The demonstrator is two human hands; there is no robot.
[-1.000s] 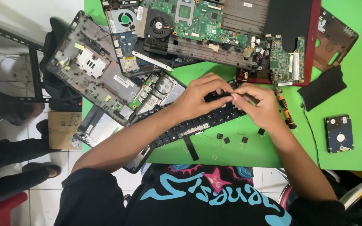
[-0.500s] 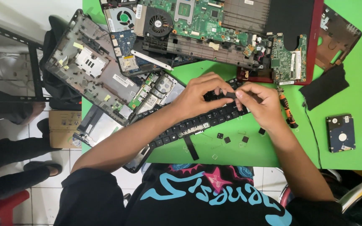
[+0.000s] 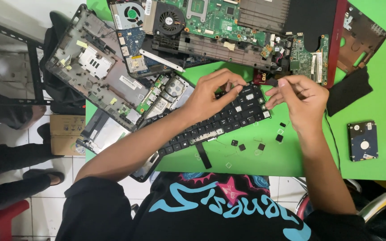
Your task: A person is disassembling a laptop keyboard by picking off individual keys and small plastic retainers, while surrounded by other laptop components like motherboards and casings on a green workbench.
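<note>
Lying slantwise on the green table [image 3: 380, 44], the black laptop keyboard [image 3: 215, 122] runs from lower left to upper right, its upper-right end showing pale bare patches where keycaps are missing. The left hand [image 3: 211, 96] rests on that end, fingertips pressed together on a key near the top edge. The right hand [image 3: 302, 100] hovers just beside the keyboard's right end, thumb and forefinger pinched together on something too small to tell. Loose black keycaps [image 3: 258, 145] lie scattered just below. A green motherboard [image 3: 211, 20] sits above, a hard drive [image 3: 362, 140] well apart at right.
</note>
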